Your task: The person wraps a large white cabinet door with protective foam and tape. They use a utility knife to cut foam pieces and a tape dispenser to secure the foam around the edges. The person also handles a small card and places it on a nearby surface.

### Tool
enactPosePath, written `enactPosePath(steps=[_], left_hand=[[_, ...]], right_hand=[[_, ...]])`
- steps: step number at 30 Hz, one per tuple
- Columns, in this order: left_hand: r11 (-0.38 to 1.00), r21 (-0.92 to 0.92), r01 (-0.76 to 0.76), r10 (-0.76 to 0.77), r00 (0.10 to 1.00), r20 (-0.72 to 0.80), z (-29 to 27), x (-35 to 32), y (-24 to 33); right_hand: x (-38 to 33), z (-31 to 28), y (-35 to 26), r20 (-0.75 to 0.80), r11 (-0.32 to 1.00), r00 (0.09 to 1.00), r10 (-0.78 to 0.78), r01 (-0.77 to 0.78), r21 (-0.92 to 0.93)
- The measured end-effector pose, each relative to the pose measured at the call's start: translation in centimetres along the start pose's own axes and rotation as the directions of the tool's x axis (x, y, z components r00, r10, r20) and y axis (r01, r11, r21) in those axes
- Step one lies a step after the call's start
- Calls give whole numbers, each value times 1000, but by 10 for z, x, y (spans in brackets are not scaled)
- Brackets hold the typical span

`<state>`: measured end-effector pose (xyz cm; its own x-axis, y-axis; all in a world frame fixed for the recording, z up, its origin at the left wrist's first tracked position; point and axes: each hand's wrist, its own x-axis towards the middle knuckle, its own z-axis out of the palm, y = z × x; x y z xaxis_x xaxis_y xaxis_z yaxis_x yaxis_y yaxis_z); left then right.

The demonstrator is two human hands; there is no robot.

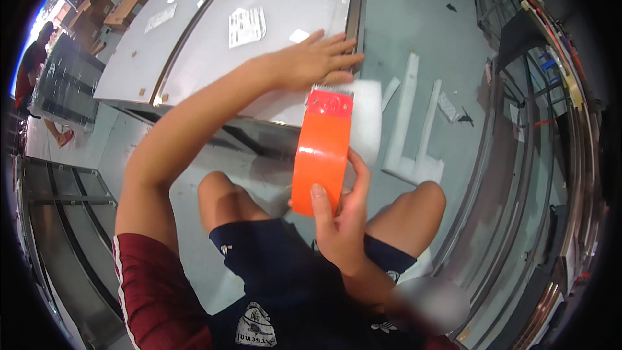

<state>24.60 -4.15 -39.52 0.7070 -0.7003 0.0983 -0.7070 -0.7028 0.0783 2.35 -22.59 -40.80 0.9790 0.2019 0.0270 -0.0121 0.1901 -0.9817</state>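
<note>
My left hand (314, 61) lies with its fingers spread on the right edge of a large white panel (201, 68). My right hand (340, 220) grips an orange tape dispenser (321, 155) from below, thumb on its near end. The dispenser has a red cutter head with a toothed metal edge, which points away from me, close to my left hand. Behind it, a white foam sheet (368, 123) hangs at the panel's near right corner; the dispenser covers part of it.
White foam strips (408, 123) lie on the green floor to the right. Long metal profiles (512, 207) line the right side. Cardboard boxes (129, 3) stand at the far left, near a wrapped panel (68, 81) and another person (32, 61). A metal frame (65, 214) is at left.
</note>
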Motion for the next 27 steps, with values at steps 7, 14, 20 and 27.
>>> enactPosePath(steps=[7,14,20,27], left_hand=[[999,21,37,-36,999,-32,7,2,-1],[998,35,51,-47,994,-98,15,1,-2],[979,98,-179,201,932,-303,20,5,-11],[996,-38,-81,79,994,-69,4,4,-9]], right_hand=[[-75,-16,4,89,967,984,155,-170,188],[-143,-46,77,96,944,941,324,-328,28],[-156,-65,139,49,931,931,361,-356,-84],[-145,-84,181,4,835,898,441,-409,-368]])
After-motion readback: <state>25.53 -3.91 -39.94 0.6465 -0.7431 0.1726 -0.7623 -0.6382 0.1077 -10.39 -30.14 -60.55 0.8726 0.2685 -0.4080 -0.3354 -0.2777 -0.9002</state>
